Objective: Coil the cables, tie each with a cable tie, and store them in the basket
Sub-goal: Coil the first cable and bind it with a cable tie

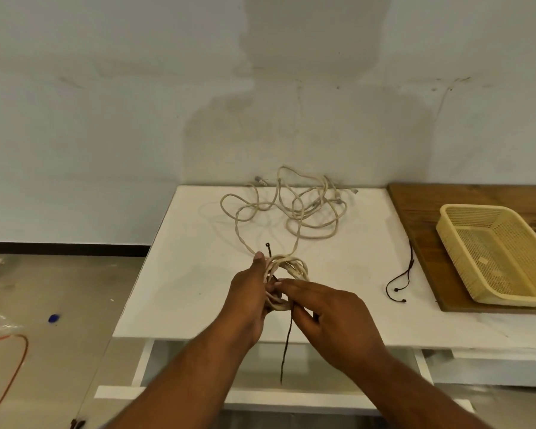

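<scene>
Cream-coloured cable, wound into a small coil point(287, 267), sits in your left hand point(248, 300), whose fingers are closed around one side of the loops just above the white tabletop point(174, 274). Your right hand point(328, 317) is pinched on a thin black cable tie point(287, 342) that passes through the coil; its head sticks up beyond your left fingertips and its long tail hangs down past the table's front edge. From the coil two strands run back to a loose tangle of the same cream cable point(294, 205), spread out near the wall at the far side of the table. To your right, two more black cable ties point(399, 281) lie on the white surface, just beside a brown wooden board point(421, 218). On that board rests a pale yellow perforated plastic basket point(464, 267), well apart from your hands.
</scene>
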